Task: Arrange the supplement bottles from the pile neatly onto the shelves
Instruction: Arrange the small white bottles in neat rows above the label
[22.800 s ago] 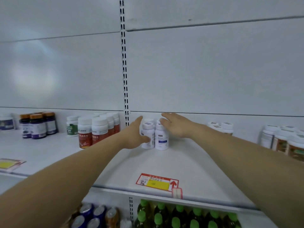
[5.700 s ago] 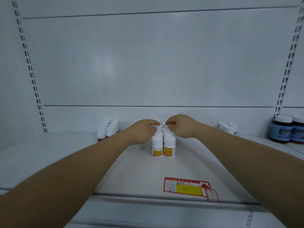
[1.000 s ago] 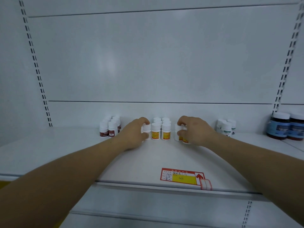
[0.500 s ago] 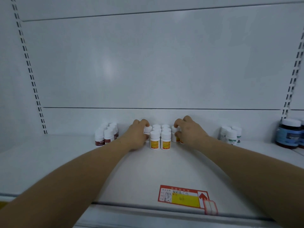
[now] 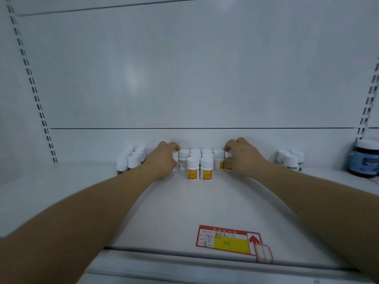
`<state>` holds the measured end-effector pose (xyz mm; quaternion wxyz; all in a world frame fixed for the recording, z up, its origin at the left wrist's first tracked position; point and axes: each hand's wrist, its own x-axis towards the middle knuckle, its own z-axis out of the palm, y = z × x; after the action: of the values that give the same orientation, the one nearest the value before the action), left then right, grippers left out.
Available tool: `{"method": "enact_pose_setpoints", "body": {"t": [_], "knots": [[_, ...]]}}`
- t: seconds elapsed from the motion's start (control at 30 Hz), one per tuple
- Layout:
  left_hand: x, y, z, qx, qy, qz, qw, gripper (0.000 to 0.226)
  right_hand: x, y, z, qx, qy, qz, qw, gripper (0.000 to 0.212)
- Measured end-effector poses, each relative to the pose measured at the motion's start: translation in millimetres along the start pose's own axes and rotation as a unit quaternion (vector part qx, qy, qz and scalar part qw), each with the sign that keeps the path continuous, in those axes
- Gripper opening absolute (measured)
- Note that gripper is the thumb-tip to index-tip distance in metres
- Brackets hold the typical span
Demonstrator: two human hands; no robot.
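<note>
Supplement bottles (image 5: 200, 168): white, yellow-labelled, clustered upright at frame centre, near the back of the shelf (image 5: 180, 210).
Left hand (image 5: 164, 160): fingers curled round the cluster's leftmost bottle (image 5: 175, 160).
Right hand (image 5: 242, 157): fingers curled round the rightmost bottle (image 5: 228, 161).

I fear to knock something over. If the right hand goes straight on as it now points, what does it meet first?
The right hand grips the end bottle; just behind that stands the shelf's back panel, probably met next, though depth is unclear.
</note>
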<state>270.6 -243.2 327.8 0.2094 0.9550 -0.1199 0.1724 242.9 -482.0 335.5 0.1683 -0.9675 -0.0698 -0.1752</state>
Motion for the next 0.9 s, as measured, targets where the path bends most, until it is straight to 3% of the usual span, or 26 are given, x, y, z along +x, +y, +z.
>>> {"method": "enact_pose_setpoints", "body": {"t": [0.23,0.37,0.47,0.53,0.67,0.9], "knots": [[5.7,-3.9,5.2,0.004,0.035,-0.009,0.999,0.039,3.2,0.8,5.3,0.002,0.009,0.004,1.0,0.033],[2.4,-0.9,-1.8,0.009,0.041,-0.014,0.999,0.045,1.7,-1.4,-1.2,-0.012,0.011,0.001,1.0,0.04],[-6.5,8.2,-12.0,-0.01,0.085,0.017,0.996,0.039,-4.6,-8.6,-8.5,-0.008,0.082,-0.053,0.995,0.036],[-18.1,19.5,-16.2,-0.057,0.073,0.061,0.994,0.034,-11.5,-17.0,-10.8,0.023,0.098,-0.104,0.989,0.032],[-37.3,38.0,-12.3,-0.089,-0.008,0.116,0.989,0.031,-23.3,-31.7,-7.8,0.04,0.024,-0.139,0.989,0.035],[-34.4,39.9,-7.4,-0.072,0.005,0.089,0.993,0.028,-29.7,-40.6,-1.6,0.014,0.003,-0.129,0.992,0.032]]}}
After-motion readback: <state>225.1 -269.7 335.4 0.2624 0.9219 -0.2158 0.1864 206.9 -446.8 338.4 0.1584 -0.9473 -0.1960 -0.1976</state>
